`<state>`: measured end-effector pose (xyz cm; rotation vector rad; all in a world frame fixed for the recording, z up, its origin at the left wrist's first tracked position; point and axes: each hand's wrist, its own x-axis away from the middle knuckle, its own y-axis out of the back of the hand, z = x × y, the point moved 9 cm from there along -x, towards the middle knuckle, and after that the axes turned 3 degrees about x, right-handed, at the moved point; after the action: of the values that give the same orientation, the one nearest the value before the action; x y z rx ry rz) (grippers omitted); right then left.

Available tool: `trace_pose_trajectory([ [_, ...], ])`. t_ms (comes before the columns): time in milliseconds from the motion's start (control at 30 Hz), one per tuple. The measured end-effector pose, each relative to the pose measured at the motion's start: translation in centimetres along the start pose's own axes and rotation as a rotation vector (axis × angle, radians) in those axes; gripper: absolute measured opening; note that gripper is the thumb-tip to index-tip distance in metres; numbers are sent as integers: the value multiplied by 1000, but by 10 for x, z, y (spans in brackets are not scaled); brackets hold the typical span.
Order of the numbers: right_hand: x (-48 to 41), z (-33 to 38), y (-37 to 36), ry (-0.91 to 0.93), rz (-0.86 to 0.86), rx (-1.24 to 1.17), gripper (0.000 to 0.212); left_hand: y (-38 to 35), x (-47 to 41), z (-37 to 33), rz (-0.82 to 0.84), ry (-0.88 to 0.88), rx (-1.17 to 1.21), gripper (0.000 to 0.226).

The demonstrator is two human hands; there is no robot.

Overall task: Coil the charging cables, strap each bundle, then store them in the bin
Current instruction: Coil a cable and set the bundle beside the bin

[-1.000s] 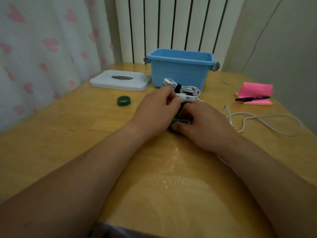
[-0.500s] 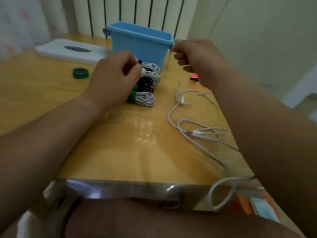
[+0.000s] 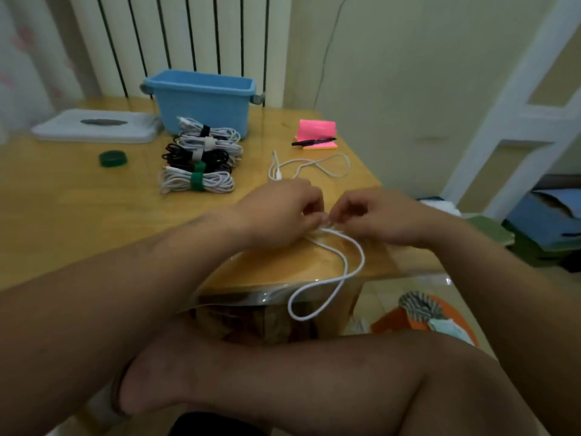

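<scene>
Coiling stage: near-right of the bin [image 3: 201, 103], left hand [image 3: 281, 212] and right hand [image 3: 385, 218], fingers curled, pinch the loose cable [image 3: 345, 266]; the next move probably calls for even loops.

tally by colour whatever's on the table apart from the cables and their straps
blue: 1, bin
white: 1, lid
green: 1, strap roll
pink: 1, sticky notes
black: 1, pen
total: 5

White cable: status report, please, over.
Left hand and right hand both pinch white cable, loop over table edge. Strapped bundles outside blue bin. Nothing blocking.
</scene>
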<state>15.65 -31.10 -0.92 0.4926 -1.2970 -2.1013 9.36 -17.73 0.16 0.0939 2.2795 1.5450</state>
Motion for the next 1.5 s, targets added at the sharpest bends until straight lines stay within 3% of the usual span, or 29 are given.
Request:
trace_pose_trajectory([
  [100,-1,5,-8,82,-35,140,13,-17,-9,-3,89,-7,-81,22],
  [267,-18,19,11,152,-202,43,17,-4,-23,5,64,35,-113,24],
  [433,-27,18,-3,111,33,114,15,-16,-16,3,234,-58,-137,26],
  [567,-34,17,2,113,46,-32,24,-11,-12,-3,228,-139,-280,24],
  [700,-40,16,-2,121,168,-13,38,-11,-11,-16,300,-208,-369,26],
  [867,-55,-6,1,87,353,-41,29,-6,-13,-35,365,-281,-424,29],
  [933,-68,-2,12,67,247,-158,35,10,-19,-23,258,-238,-299,28],
  [1000,-85,5,28,18,83,-456,43,46,-22,2,31,-125,-28,22],
  [1100,-110,48,28,143,81,-844,47,90,-9,63,-236,153,541,16],
  [1133,-117,68,28,196,68,-913,41,99,-3,82,-307,225,614,13],
  [1233,-137,129,18,274,-17,-962,18,126,18,132,-560,405,531,34],
  [1300,-150,157,4,255,-55,-958,11,140,38,157,-757,465,673,41],
  [1400,-165,177,-12,269,-137,-826,7,149,67,179,-957,369,886,34],
  [1500,-165,181,-16,344,-289,-673,14,141,69,179,-941,261,930,32],
])
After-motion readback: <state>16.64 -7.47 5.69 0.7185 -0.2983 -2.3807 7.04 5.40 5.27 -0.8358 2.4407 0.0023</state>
